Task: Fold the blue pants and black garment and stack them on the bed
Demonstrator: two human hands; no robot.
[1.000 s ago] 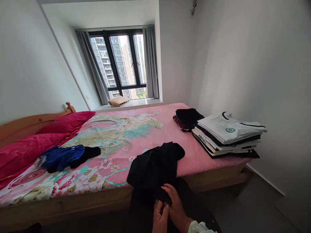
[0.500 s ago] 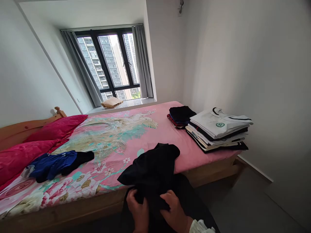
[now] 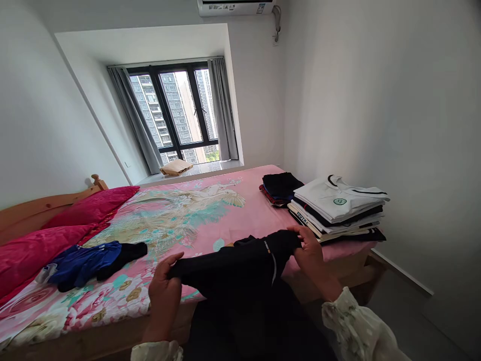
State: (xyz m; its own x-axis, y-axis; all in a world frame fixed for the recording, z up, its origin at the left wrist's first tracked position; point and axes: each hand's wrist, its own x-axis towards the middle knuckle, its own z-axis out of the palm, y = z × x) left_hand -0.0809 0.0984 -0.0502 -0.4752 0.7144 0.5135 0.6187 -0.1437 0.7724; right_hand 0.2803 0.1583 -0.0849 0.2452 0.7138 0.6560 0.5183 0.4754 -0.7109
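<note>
A black garment [image 3: 233, 265] is stretched sideways in front of me, with a thin white stripe and a small label near its right end. My left hand [image 3: 165, 283] pinches its left end, thumb on top. At the other end, my right hand [image 3: 308, 248] grips the cloth near its upper corner. The garment hangs down over the bed's near edge, and its lower part blends into dark cloth below, so I cannot tell where it ends. Whether it is a pair of shorts or a top cannot be made out.
The bed has a pink floral sheet [image 3: 259, 215]. A tall stack of folded shirts [image 3: 338, 205] stands at its right end, beside a smaller dark folded pile [image 3: 281, 185]. Blue and black clothes [image 3: 90, 263] lie loosely at left, near red pillows [image 3: 86, 205]. A beige folded item [image 3: 176, 167] rests on the windowsill.
My hands have moved up and wide apart, pulling the bunched black garment out between them. The view has tilted upward slightly. The stacks and loose clothes stay put.
</note>
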